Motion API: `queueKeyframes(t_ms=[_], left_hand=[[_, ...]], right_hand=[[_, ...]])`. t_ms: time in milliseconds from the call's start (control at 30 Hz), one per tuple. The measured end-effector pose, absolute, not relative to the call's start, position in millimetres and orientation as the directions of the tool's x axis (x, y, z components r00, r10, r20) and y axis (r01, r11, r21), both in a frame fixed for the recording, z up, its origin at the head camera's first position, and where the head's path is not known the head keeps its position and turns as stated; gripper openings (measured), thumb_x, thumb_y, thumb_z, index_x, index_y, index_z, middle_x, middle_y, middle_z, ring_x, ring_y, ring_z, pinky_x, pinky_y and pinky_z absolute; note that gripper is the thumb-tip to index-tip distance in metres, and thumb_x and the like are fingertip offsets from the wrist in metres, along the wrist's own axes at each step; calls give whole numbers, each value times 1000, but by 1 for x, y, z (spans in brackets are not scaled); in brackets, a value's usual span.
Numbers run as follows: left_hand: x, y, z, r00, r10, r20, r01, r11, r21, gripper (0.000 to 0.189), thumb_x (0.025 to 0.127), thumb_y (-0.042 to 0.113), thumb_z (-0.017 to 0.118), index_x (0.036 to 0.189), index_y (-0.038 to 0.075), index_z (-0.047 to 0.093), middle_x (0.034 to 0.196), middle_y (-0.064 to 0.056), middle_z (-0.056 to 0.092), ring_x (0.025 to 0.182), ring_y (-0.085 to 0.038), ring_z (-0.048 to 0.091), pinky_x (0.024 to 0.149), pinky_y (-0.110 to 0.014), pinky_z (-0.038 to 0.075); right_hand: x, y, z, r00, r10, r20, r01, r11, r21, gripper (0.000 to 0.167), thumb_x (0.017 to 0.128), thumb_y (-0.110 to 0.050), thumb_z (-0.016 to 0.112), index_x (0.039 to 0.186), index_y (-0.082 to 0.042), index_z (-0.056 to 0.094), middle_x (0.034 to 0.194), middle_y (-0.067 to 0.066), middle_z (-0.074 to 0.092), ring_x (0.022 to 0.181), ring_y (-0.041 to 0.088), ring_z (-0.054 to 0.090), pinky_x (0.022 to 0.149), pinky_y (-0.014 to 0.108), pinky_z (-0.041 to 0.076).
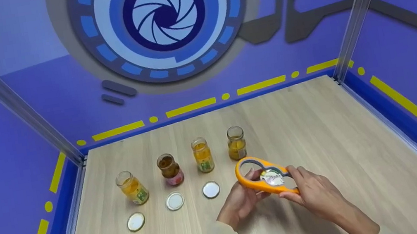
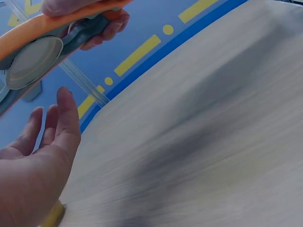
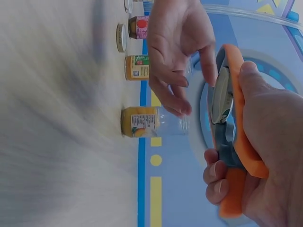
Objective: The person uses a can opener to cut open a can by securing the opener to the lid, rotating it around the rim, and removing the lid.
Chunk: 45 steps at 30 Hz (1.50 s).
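Note:
My right hand (image 1: 318, 191) grips one end of an orange jar opener (image 1: 261, 187) with grey inner rings, held above the table. A round metal lid (image 3: 221, 97) sits inside one of the opener's rings. Just under and beside the opener is my left hand (image 1: 243, 201), palm up with its fingers loosely bent and nothing in them. In the left wrist view a gap shows between the left fingertips (image 2: 66, 97) and the opener. Beyond the opener stands an open glass jar (image 1: 237, 146) of yellow fruit.
Left of that jar stand more uncapped jars: one with yellow contents (image 1: 203, 157), one with dark contents (image 1: 171, 171) and another yellow one (image 1: 134, 190). Before them lie three lids, at right (image 1: 211, 190), middle (image 1: 174, 201) and left (image 1: 136, 221). Blue-purple panels (image 1: 172, 97) border the wooden table (image 1: 339, 125).

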<state>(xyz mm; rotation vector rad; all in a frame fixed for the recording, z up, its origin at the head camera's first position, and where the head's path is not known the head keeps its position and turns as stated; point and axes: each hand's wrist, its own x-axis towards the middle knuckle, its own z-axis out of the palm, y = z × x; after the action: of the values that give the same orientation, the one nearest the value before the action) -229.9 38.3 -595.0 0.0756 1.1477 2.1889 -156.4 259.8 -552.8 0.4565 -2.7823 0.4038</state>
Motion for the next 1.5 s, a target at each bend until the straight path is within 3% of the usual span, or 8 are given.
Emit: queueKeyframes(t_ms=[267,500,667,1133,1500], left_hand=[[-221,29,-587,-707,682,-187,-582,-411,701,52,107,38,53,144,1,54,134,-15,63,117,-25,64,102,-46,52],[-209,24,-587,-634,755,-166,-659,-416,627,62,104,39,62,146,-5,49,137,-19,63,121,-25,64,103,-39,52],[-203,20,-587,-594,792,-141,-674,-393,626,61,105,34,59,148,-7,46,141,-22,60,125,-26,62,105,-36,50],[-191,10,-585,-605,753,-258,-696,-342,632,53,103,24,58,147,-4,49,143,-19,60,125,-25,62,106,-35,48],[-184,3,-581,-591,782,-195,-653,-323,685,49,104,21,52,145,-7,49,141,-16,62,118,-18,63,101,-28,51]], right_hand=[[-154,255,-551,-888,-328,324,-414,875,-251,68,91,-59,71,131,-7,54,85,-7,48,62,3,37,54,23,41],[-151,251,-554,-862,-391,323,-483,825,-292,64,92,-57,70,131,-8,56,87,-9,49,62,0,38,53,20,39],[-148,249,-555,-869,-400,292,-484,809,-333,63,93,-58,69,132,-11,56,86,-12,46,61,-1,37,53,20,37],[-145,243,-555,-865,-427,264,-498,799,-338,73,85,-71,69,135,-19,56,93,-11,53,69,0,47,58,22,45],[-143,241,-556,-860,-426,283,-505,794,-338,76,82,-75,69,135,-22,58,98,-13,57,73,0,52,60,24,48]])
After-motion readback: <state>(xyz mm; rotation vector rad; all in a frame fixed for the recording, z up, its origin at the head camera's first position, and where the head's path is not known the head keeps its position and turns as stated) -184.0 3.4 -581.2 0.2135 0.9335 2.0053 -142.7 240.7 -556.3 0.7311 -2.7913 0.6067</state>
